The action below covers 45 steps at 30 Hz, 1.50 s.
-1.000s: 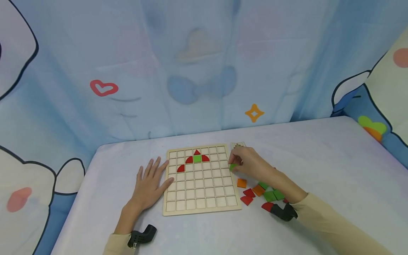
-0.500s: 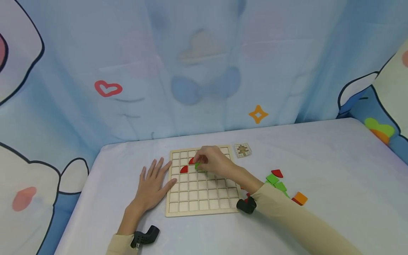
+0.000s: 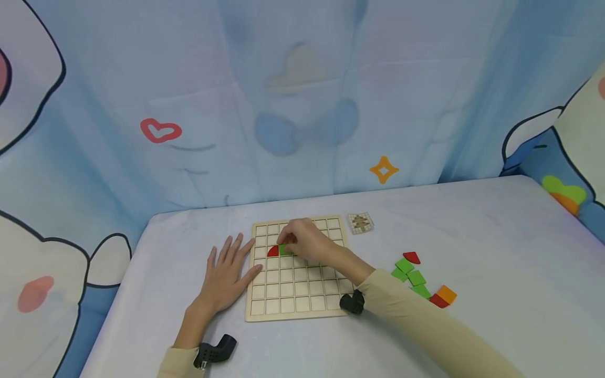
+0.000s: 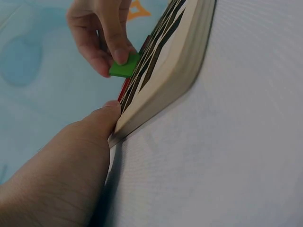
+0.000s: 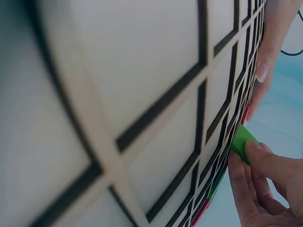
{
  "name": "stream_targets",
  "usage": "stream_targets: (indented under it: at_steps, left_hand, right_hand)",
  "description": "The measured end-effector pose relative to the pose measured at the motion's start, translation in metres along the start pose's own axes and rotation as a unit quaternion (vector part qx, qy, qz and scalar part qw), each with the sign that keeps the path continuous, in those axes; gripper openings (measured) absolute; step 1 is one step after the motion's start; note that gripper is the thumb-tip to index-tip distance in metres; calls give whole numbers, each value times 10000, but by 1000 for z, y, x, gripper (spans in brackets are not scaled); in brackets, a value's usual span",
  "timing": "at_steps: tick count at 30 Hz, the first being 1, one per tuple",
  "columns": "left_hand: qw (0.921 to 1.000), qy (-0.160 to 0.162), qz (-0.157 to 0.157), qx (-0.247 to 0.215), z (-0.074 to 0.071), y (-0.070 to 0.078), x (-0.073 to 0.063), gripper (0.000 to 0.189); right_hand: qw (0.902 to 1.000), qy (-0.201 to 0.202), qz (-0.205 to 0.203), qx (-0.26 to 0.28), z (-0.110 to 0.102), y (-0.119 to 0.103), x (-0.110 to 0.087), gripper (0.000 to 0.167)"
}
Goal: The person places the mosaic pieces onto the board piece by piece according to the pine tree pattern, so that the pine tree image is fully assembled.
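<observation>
A wooden grid board (image 3: 288,290) lies on the table. My right hand (image 3: 307,242) is over its upper left part, pinching a green square tile (image 5: 242,143) between thumb and fingers. In the left wrist view the green tile is tilted, one edge at the grid. Directly left of it sits a red quarter-round piece (image 3: 273,251) in a cell. The right hand hides the pieces in the rows above. My left hand (image 3: 224,278) lies spread at the board's left side, its thumb and a fingertip touching the edge.
Right of the board lie loose pieces: several green squares (image 3: 416,277), a red piece (image 3: 411,257), another red piece (image 3: 439,301) and an orange square (image 3: 446,294). A small pattern card (image 3: 361,223) rests by the board's top right corner. A printed curtain (image 3: 307,173) hangs behind the table.
My right hand has carried the green tile leftward from the board's right edge to the cell beside the red quarter-round. The left hand stays in place at the board's edge.
</observation>
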<state>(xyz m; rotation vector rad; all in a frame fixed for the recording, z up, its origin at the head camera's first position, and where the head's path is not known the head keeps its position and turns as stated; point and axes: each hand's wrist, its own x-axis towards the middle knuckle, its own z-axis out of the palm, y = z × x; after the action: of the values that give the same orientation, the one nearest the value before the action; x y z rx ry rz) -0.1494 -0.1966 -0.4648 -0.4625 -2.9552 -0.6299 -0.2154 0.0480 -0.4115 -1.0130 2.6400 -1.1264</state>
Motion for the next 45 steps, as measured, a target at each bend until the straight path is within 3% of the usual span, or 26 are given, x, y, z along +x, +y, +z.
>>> stream_targets:
  at_steps: [11,30,40,45]
  left_hand:
    - [9997,177,158,-14,3,-3,0,70]
    - [10000,-21,65,41,-3,-1,2,71]
    - [10000,-45,35,32,-1,-3,1,71]
    - [10000,-9,59,23,2,-3,0,71]
  right_hand:
    - [9993,-82,313,-160,2,-8,1,12]
    - [9958,-205,528,-718,4,-21,2,15]
    - [9919,-333,110,-1220,6,-20,2,12]
    - [9917,-373,139,-1221,6,-19,0,14]
